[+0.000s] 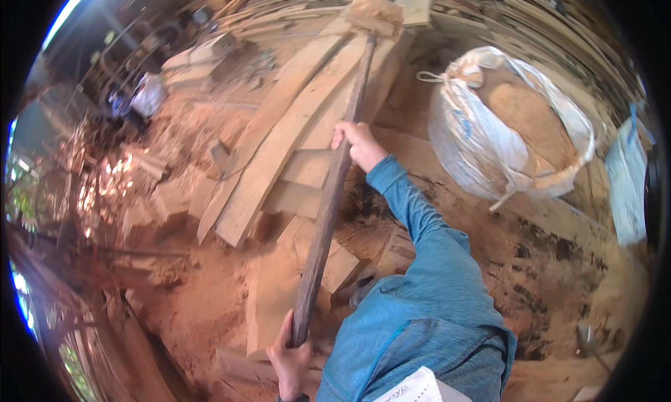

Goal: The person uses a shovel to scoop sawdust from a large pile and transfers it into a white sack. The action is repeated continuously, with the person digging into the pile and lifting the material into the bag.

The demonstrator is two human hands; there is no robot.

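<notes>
Both my hands grip the long, dark wooden handle of a shovel [325,238], which slants away from me toward the top of the view. Its far end carries a squarish load of pale sawdust [377,14] that mostly hides the blade. My right hand [358,142], at the end of a blue sleeve, is wrapped round the upper part of the handle. Lower down, my left hand [290,363] closes round the butt end. Beneath the shaft lie several long sawn planks [279,157], side by side.
To the right stands a big white woven sack [465,143], its open top full of sawdust [528,122]. A smaller pale bag [624,178] hangs at the far right. Wood blocks [171,192] and reddish sawdust cover the ground at left. Stacked boards [559,35] fill the back right.
</notes>
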